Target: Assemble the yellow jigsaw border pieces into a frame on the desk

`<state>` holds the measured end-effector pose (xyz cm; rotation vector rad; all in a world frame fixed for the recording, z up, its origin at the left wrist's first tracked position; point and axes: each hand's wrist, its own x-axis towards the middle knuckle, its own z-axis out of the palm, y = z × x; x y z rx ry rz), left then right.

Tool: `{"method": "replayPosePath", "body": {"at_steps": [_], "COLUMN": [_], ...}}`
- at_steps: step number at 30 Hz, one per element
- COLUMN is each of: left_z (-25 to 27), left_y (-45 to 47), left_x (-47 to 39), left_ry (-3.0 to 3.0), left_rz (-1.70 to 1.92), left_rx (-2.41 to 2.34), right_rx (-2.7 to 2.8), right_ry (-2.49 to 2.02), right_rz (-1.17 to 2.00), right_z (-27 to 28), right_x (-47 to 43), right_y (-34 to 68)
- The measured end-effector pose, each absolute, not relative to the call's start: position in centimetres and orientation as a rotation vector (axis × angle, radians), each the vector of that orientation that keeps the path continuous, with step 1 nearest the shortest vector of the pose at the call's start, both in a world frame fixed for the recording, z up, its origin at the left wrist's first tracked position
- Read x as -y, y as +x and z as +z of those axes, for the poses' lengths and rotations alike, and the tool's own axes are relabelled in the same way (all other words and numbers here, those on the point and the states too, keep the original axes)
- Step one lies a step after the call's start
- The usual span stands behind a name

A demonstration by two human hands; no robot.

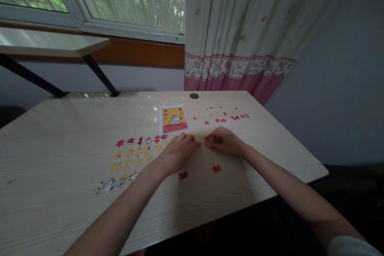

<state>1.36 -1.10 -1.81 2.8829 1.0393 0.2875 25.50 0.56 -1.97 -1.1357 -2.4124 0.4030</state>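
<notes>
A yellow puzzle piece with dark markings (205, 141) is pinched at the fingertips of my right hand (225, 141), just above or on the table. Facing it from the left, my left hand (179, 151) has its fingers bent and drawn together, and whatever they hold is hidden. Behind the fingertips lies a strip of yellow puzzle pieces (194, 133). Nearer to me are two red pieces, a dark-marked red piece (183, 175) below my left hand and a plain red piece (216, 168) below my right. My left hand and forearm cover part of the sorted pieces.
A picture card with a white cartoon animal (174, 120) lies behind my hands. Rows of red, yellow and white pieces (137, 152) spread to the left; more red and yellow pieces (221, 120) lie back right. A raised shelf (54, 44) overhangs the table's (54, 128) back left.
</notes>
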Motion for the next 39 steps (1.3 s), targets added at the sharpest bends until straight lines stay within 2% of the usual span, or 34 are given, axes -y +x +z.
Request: {"method": "replayPosePath", "body": {"at_steps": [14, 24, 33, 39], "left_z": [-1.9, -1.2, -1.5, -1.0], "left_y": [2.4, 2.5, 2.2, 2.5], "left_x": [0.8, 1.6, 1.4, 1.7], "left_ry": [2.939, 2.905, 2.883, 2.882], "left_rz": [0.235, 0.264, 0.313, 0.286], "left_rx": [-1.116, -1.054, -1.004, -0.957], "right_rx": [2.574, 2.395, 2.322, 2.353], "right_ry": [-0.947, -1.324, -1.44, -1.526], "right_rz": [0.566, 0.522, 0.717, 0.727], "right_z": [-2.1, -0.8, -0.4, 0.3], "right_x": [-1.0, 0.6, 0.5, 0.7], "right_y": [26.3, 25.0, 24.5, 24.6]}}
